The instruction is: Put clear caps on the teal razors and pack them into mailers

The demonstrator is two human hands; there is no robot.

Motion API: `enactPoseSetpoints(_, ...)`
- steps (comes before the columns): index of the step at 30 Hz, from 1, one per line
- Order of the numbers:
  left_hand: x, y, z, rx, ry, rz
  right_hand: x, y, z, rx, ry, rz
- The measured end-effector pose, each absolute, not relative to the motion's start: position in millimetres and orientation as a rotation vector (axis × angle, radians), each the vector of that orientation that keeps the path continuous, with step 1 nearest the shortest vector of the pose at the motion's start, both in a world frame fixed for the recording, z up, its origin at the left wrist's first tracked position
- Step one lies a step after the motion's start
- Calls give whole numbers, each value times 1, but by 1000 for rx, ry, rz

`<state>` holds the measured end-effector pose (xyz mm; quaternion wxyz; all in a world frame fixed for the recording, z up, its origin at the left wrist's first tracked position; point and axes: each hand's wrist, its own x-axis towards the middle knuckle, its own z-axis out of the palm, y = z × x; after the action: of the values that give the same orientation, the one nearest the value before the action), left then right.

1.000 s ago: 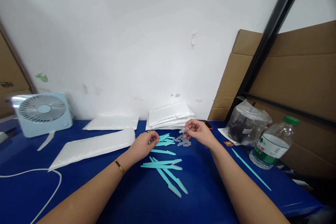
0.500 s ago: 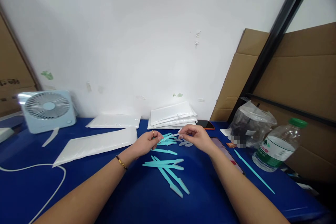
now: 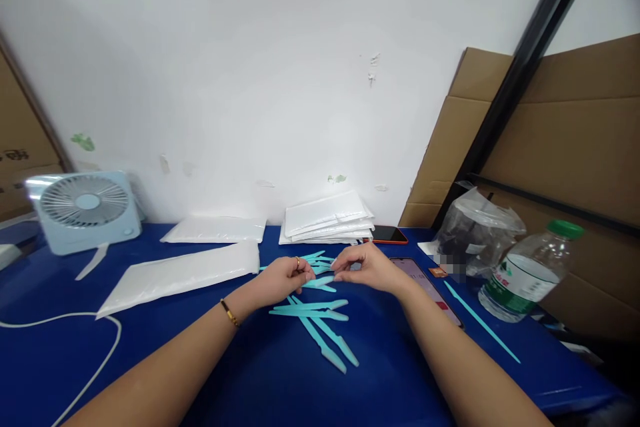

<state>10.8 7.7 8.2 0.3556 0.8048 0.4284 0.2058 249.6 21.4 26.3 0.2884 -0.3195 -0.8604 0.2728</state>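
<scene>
1. Between the two hands, above the blue table [image 3: 390,373], is the held turquoise tool [image 3: 320,281], smooth and slim, with a broader, paler blade-like end.
2. Its long axis runs nearly crosswise, rising slightly rightward; the broad end points to the right hand [image 3: 373,267], and its other end is hidden by the left hand [image 3: 285,280].
3. The left hand pinches it between thumb and fingers. The right hand has its curled fingers and thumb close together at the broad end; whether they pinch it cannot be told.
4. Just below lie loose turquoise tools [image 3: 310,313], flat and narrow, with notched necks and frosted-looking ends; two lie nearly crosswise over two slanting down to the right. More turquoise tools [image 3: 320,260] lie bunched behind the fingers.
5. Behind them, glossy white packets [image 3: 327,217] form an uneven stack of flat rectangles; a long white packet [image 3: 180,277] lies to the left, its surface slightly wrinkled.
6. On the right, a slender turquoise stick [image 3: 483,323] slants beside a clear, ribbed bottle [image 3: 523,283] with a green cap, near a crinkled transparent bag [image 3: 470,233].
</scene>
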Motion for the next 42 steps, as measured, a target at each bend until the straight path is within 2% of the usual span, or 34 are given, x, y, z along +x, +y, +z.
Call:
enactPoseSetpoints(6,13,8,-2,2553,1290,567,276,38,25,-1185,-2420,349)
enactPoseSetpoints(14,11,11,-5,2465,1440,432,263,44,3,-1273,-2580,96)
enactPoseSetpoints(21,12,13,-6,2450,1498,434,259,41,2,-1205,-2577,570)
enactPoseSetpoints(42,21,2,-4,2516,1354,419,252,34,10,-1104,-2471,571)
